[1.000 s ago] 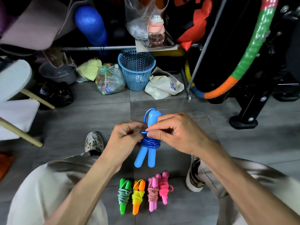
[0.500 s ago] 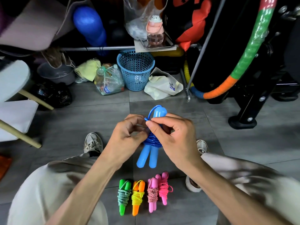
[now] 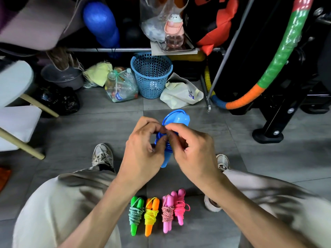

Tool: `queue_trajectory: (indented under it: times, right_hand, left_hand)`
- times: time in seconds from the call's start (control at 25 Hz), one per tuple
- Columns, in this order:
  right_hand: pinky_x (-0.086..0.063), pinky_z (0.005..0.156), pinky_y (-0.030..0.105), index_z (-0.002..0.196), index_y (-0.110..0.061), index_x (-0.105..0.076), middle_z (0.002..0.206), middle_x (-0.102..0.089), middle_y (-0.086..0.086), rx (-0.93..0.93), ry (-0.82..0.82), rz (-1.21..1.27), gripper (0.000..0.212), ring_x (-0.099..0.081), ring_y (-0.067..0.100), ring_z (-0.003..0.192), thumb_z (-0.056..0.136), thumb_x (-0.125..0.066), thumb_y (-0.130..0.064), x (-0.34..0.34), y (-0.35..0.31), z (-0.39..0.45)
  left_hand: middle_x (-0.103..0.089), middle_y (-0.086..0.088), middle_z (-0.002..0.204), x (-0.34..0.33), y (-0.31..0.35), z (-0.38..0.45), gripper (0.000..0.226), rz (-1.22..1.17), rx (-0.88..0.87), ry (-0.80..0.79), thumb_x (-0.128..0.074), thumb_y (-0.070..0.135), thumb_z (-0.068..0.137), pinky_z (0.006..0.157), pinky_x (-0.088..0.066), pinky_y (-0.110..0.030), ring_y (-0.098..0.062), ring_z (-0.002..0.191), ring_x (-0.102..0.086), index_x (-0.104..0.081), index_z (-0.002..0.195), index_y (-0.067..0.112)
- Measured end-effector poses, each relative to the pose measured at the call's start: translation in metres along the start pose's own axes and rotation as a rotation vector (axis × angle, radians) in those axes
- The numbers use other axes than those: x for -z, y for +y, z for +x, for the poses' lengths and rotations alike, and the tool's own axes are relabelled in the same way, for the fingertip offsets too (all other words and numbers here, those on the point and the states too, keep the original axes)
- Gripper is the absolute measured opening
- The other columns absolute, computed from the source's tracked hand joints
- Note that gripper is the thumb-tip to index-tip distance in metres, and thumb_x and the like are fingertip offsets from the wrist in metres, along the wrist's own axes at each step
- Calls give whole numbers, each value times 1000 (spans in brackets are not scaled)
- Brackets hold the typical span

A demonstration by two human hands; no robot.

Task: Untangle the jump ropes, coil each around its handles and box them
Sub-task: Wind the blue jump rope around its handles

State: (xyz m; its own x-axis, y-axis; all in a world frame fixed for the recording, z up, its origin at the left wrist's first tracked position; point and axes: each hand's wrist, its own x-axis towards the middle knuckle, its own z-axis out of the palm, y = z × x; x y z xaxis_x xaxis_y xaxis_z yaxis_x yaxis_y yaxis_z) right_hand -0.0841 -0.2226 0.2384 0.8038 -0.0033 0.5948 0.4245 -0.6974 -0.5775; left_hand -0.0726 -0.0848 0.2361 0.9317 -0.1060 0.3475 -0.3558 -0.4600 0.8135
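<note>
A blue jump rope (image 3: 179,119) with its cord wound around both handles is held upright above the grey floor. My left hand (image 3: 143,149) grips the bundle from the left. My right hand (image 3: 189,149) pinches the blue cord at the coil from the right. Both hands hide most of the coil and the handles' middle. On the floor between my knees lie several coiled ropes in a row: green (image 3: 135,214), orange with yellow cord (image 3: 151,215), pink with a speckled cord (image 3: 167,214) and bright pink (image 3: 180,206).
A blue mesh basket (image 3: 151,74), a bag of plastic bottles (image 3: 120,85) and a cream bag (image 3: 180,92) stand at the back under a cluttered rack. A striped hoop (image 3: 279,56) and a black stand foot (image 3: 267,136) are on the right. No box shows.
Both hands have raised the blue bundle and shifted it slightly right. My fingers have closed in over the coil, hiding more of the handles.
</note>
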Motion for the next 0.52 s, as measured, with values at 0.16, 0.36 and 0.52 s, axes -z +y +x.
queue_trajectory:
  times: [0.16, 0.36, 0.52]
  right_hand:
    - [-46, 45, 35, 89, -22, -69, 54, -60, 0, 13, -87, -155, 16, -56, 24, 48, 86, -55, -26, 1, -4, 2]
    - [-47, 54, 34, 98, -25, -59, 60, -53, -4, -34, -335, -335, 19, -60, 27, 59, 84, -49, -34, 7, -14, -1]
    - [-43, 67, 34, 113, -23, -53, 96, -66, 0, -115, -466, -333, 21, -63, 27, 85, 93, -49, -24, 16, -1, 5]
  left_hand:
    - [-48, 13, 97, -3, 0, -9, 15, 74, -53, 82, -57, 3, 80, 56, -53, -36, -3, 83, -56, -62, 88, 15]
    - [-46, 12, 102, 0, -2, -13, 10, 172, -150, 113, -58, 10, 86, 63, -51, -32, -1, 82, -53, -63, 94, 15]
    - [-51, 12, 98, -5, -10, -6, 15, 83, -109, 19, -66, 10, 83, 65, -55, -37, -6, 88, -59, -69, 94, 20]
